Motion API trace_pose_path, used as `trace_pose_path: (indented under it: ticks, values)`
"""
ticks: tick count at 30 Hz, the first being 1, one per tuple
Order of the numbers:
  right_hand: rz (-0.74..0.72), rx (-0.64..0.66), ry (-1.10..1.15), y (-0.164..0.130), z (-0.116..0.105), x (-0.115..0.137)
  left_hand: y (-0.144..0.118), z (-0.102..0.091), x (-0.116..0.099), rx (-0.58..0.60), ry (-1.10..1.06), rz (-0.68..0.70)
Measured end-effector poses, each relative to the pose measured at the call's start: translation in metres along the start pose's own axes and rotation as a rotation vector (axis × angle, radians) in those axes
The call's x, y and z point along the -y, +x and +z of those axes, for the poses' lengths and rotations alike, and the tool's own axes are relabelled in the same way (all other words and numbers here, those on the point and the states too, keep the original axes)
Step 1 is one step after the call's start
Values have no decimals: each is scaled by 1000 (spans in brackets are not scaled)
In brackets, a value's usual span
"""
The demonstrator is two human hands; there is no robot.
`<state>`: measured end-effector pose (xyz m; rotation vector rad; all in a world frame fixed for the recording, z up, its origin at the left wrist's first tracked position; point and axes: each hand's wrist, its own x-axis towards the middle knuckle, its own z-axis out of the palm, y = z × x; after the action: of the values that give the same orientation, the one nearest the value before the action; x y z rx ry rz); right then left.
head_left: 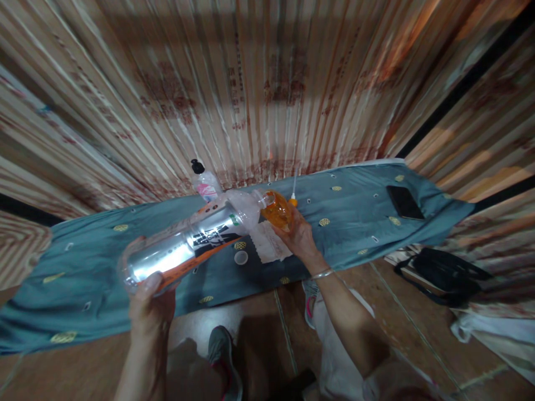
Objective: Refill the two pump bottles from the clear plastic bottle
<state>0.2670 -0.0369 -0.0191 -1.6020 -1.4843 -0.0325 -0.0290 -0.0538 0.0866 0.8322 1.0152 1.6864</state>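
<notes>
At centre-left my left hand (151, 298) clasps one large silver-labelled bottle (179, 245), and at centre my right hand (300, 233) grips one amber bottle (276, 213), partly hiding one paper sheet (267, 244), with one round cap (241, 257) below, one black-topped pump bottle (208, 185) above-left, one phone (404, 202) far right.

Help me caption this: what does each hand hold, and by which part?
Left hand: large bottle, near its base. Right hand: amber container, by the end away from that bottle.

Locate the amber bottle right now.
Near the head view's centre, the amber bottle is in the right hand, just right of the neck of the large bottle.
</notes>
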Motion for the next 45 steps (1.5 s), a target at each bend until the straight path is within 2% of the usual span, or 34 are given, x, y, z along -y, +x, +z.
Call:
trace_pose_path:
  ticks: [45]
  values:
    - [11, 17, 12, 0, -1, 0, 0, 1, -1, 25, 15, 20]
